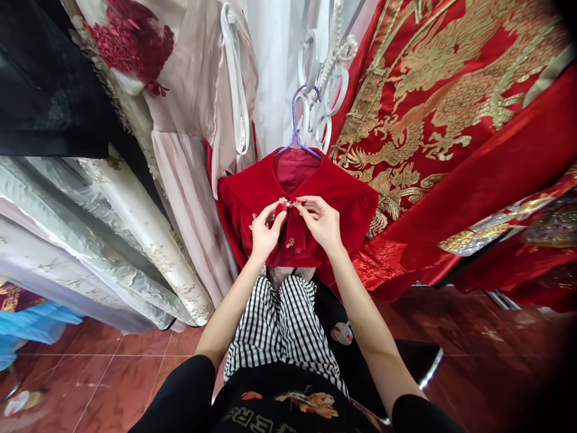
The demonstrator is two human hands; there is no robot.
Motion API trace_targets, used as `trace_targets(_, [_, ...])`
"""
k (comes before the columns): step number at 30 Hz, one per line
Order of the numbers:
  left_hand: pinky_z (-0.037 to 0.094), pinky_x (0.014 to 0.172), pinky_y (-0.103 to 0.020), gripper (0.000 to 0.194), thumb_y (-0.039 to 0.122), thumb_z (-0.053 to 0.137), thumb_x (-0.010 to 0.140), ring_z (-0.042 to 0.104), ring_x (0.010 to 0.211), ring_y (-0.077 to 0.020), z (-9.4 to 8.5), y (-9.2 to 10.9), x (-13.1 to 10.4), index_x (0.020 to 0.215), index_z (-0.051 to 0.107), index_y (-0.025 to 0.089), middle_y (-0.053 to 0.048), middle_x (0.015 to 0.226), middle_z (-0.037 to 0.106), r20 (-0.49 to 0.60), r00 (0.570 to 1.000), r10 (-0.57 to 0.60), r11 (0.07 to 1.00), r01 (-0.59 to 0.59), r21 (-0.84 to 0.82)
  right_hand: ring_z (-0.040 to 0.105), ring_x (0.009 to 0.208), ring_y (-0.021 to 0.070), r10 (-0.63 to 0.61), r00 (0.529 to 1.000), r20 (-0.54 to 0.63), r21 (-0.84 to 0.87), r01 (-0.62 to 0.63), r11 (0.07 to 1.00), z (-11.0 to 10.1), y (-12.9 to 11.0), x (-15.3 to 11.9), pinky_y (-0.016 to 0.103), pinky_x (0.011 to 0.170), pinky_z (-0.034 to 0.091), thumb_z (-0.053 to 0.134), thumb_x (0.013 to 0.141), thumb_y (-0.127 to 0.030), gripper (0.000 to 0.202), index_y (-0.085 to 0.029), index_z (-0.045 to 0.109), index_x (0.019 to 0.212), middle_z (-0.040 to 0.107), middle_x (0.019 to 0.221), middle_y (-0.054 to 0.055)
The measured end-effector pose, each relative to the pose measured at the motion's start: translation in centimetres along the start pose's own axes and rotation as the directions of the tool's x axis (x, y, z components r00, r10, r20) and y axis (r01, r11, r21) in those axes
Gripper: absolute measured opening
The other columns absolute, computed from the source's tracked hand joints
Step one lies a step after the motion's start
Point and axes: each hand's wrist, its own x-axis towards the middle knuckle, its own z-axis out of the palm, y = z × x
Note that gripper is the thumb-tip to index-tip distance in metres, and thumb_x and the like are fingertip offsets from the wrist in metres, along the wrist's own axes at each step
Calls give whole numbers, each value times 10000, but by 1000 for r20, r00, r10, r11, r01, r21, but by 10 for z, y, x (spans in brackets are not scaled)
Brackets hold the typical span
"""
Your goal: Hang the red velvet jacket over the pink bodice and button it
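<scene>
A short red velvet jacket (342,204) with a wide collar hangs on a purple hanger (296,117). At the collar's front opening, my left hand (265,233) pinches the left edge with thumb and fingers. Opposite it, my right hand (323,224) pinches the right edge, the two sets of fingertips nearly meeting. Between them shows a small gold and red ornament (289,203); whether it is a clasp or a button I cannot tell. Below my fingers, a similar ornament (290,243) sits on the velvet. My fingertips partly hide the edges.
The hanger hooks onto a chain of white rings (328,90). Pale pink dresses (180,150) hang at the left, beside white and grey gowns (126,210). A red garment with gold embroidery (433,78) fills the right. Red tiles (139,361) cover the floor.
</scene>
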Motion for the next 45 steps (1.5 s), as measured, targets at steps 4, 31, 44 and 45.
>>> trace_targets(4, [543,984,-341,275,396,639,906,694,1066,-186,5,-7,-19,1091,648,193,-91,1137,724,-173,985,-14,998,5,-55,723,927,176,9,999,-45,-52,-12,999,-2,5,-9,316,798,627,655,863,-375,232,-235,693,1044,758,1015,41])
trace_targets(31, [505,914,-329,150,278,551,968,689,985,-207,-2,9,12,1033,662,200,-79,1048,737,120,955,270,814,-293,502,724,945,167,-43,999,15,5,43,999,-2,-2,-6,328,876,623,666,867,-388,254,-240,704,1070,752,1058,26])
trace_targets(44, [523,901,-270,159,338,607,936,694,961,-167,-2,4,8,964,664,192,-41,977,742,-53,997,59,979,-47,196,721,911,151,-72,995,69,23,71,997,-3,0,0,297,854,623,681,842,-324,219,-230,720,1036,753,1033,11])
trace_targets(45, [520,912,-273,160,339,605,936,693,962,-167,-1,4,8,959,660,190,-41,968,741,-55,997,57,982,-46,183,720,914,153,-73,994,77,14,72,997,-4,0,1,300,860,622,680,840,-324,218,-231,722,1033,752,1035,11])
